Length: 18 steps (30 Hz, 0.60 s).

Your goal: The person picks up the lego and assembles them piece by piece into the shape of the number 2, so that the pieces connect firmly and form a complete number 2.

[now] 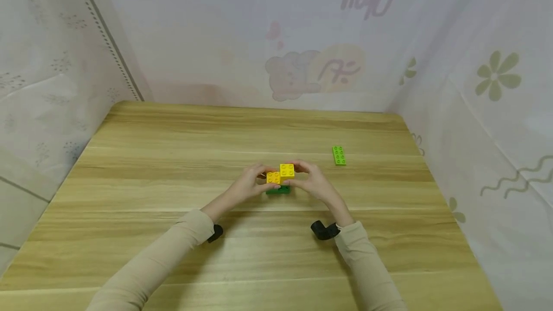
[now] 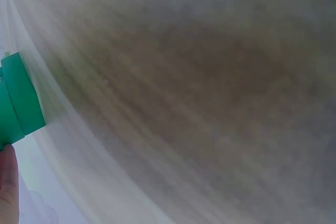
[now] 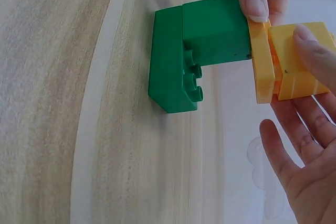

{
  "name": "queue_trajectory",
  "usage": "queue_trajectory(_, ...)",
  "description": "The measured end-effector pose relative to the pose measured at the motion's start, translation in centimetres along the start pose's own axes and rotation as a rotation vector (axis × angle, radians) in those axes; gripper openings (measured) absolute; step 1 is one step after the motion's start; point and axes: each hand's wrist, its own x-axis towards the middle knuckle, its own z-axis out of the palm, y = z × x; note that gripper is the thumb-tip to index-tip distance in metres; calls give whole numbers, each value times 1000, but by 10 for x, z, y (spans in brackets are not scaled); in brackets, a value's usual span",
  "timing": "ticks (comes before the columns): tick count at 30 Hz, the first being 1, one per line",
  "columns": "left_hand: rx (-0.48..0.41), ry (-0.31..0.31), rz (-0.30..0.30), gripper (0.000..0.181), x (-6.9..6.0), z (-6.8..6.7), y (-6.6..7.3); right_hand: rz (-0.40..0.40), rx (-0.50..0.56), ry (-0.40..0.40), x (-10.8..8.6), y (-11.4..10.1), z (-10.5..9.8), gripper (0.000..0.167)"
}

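Note:
Two green blocks, a lower one [image 3: 168, 61] and one stacked on its end [image 3: 218, 30], show in the right wrist view, with bare studs beside the upper one. On top lies a thin yellow-orange piece [image 3: 262, 66], gripped by the left hand [image 1: 250, 182], whose thumb lies against the green block's edge. The right hand [image 1: 314, 184] pinches a yellow block [image 1: 287, 171] over that piece's right part; whether it is fully pressed on, I cannot tell. Green blocks [image 2: 23, 95] also appear at the left edge of the left wrist view, above a left fingertip.
A light green studded plate [image 1: 339, 155] lies on the wooden table [image 1: 173, 148], behind and right of the hands. Black wrist devices [image 1: 321, 230] sit under both sleeves. Patterned white cloth [image 1: 207, 37] hangs behind and beside the table.

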Motion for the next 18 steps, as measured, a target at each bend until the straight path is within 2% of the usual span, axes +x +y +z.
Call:
queue_trajectory(9, -17, 3, -35, 43, -4, 2, 0, -8, 24, -9, -5, 2, -1, 46)
queue_trajectory(12, -10, 3, -46, 44, -5, 1, 0, -26, 3, -31, -4, 1, -1, 48)
queue_trajectory(18, -13, 0, -30, 43, -1, 1, 1, -35, -71, -45, -2, -5, -6, 49)
